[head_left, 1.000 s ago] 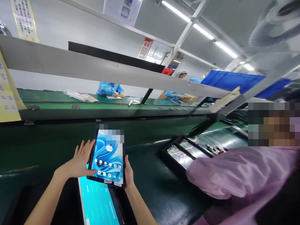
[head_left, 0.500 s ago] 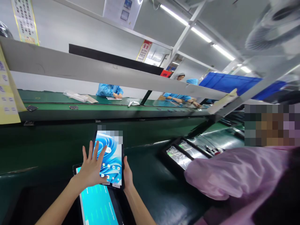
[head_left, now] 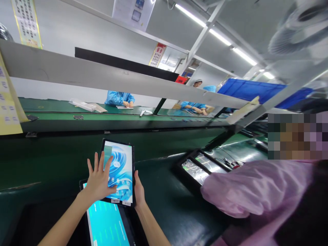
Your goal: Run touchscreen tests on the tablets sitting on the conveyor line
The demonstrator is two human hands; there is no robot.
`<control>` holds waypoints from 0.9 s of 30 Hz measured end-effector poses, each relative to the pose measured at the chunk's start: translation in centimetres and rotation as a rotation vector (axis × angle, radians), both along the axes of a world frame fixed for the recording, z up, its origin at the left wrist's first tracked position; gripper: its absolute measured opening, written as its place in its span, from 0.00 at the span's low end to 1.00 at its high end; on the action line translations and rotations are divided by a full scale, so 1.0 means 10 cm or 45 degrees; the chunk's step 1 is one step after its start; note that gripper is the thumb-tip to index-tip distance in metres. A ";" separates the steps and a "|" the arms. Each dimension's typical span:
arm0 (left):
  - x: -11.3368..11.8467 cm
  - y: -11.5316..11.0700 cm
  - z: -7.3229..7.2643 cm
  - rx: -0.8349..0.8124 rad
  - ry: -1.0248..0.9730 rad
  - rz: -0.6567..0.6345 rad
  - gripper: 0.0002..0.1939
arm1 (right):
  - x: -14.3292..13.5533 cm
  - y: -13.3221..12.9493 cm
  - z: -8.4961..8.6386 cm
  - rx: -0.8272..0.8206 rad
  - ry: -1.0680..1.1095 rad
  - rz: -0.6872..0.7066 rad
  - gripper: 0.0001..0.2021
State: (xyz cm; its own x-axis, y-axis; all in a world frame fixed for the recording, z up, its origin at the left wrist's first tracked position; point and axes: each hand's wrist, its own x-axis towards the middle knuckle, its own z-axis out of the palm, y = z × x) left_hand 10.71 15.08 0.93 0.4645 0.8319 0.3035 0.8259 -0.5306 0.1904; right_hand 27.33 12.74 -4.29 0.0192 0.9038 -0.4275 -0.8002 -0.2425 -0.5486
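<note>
A tablet [head_left: 125, 160] with a lit screen, blue swirl wallpaper and rows of app icons is held tilted up in front of me. My right hand [head_left: 138, 191] grips its right edge, thumb along the side and the other fingers hidden behind it. Over the lower left of the screen, my left hand [head_left: 98, 181] is spread, fingers fanned out and the thumb at the glass. Whether the fingertips touch I cannot tell. Below lies a second tablet [head_left: 107, 222] showing a cyan screen, its top partly covered by my left hand and the upper tablet.
To the right, black-framed tablets [head_left: 196, 172] lie on the green bench [head_left: 164, 205] beside a person in a pink sleeve [head_left: 230, 188]. A grey rail [head_left: 102, 78] crosses ahead. Beyond it, people in blue work at a far bench [head_left: 58, 106].
My left hand has shifted slightly left and up over the screen. The wallpaper now looks paler, with a greenish patch at its upper left. A far worker's arm has drawn back.
</note>
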 end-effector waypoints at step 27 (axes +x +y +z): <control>-0.10 0.08 0.05 0.047 -0.324 -0.057 0.23 | -0.01 0.00 -0.01 0.040 0.038 0.050 0.28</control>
